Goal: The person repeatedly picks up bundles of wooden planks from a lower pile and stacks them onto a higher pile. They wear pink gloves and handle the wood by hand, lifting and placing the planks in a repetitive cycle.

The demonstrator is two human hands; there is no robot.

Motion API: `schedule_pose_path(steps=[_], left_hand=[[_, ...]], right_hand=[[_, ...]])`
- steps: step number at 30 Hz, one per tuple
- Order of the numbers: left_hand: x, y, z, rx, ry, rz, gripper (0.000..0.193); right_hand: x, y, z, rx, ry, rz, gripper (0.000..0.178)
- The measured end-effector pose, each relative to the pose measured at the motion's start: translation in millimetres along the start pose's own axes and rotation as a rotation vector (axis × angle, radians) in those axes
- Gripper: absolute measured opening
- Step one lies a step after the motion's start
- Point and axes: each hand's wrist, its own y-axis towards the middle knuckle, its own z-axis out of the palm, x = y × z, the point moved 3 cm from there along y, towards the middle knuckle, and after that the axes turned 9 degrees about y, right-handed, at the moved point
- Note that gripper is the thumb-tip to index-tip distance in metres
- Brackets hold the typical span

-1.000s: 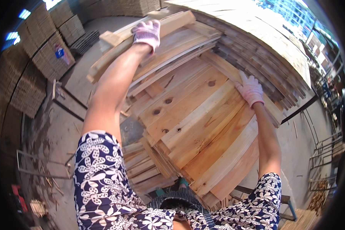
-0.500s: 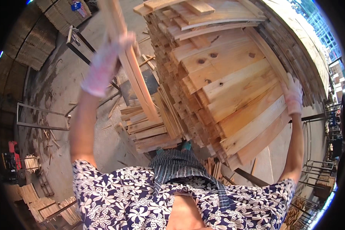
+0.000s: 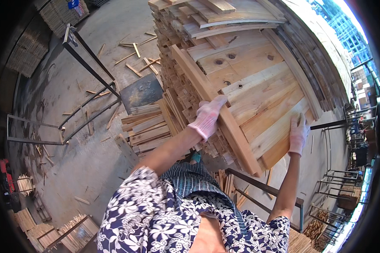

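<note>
The long strip [image 3: 237,135] is bare wood, planed smooth and matt, and the boards [image 3: 268,99] beneath look like unvarnished wood too, flat-faced with dark knots and visible grain, while the stack's side [image 3: 166,63] shows rough, uneven wooden ends. The left glove [image 3: 207,119] and right glove [image 3: 298,137] are matt knitted cloth, the shirt [image 3: 156,221] is smooth printed fabric, and the apron [image 3: 188,176] is striped cloth. A dark metal frame [image 3: 91,70] stands on a dull, concrete-looking floor [image 3: 90,164], near a scuffed, dusty dark plate [image 3: 141,93] whose material is unclear.
</note>
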Motion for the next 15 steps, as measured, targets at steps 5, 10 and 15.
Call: schedule_pose_path(steps=[5,10,15], left_hand=[[-1,13,17,0.06,0.079,-0.043,0.056],[9,-30,2,0.319,-0.133,0.205,0.052],[20,-58,27,0.488,-0.205,0.505,0.047]], right_hand=[[1,0,-15,0.021,-0.127,0.01,0.066],[82,-61,-48,-0.078,-0.057,-0.352,0.062],[198,-184,-58,1.144,0.925,0.051,0.092]])
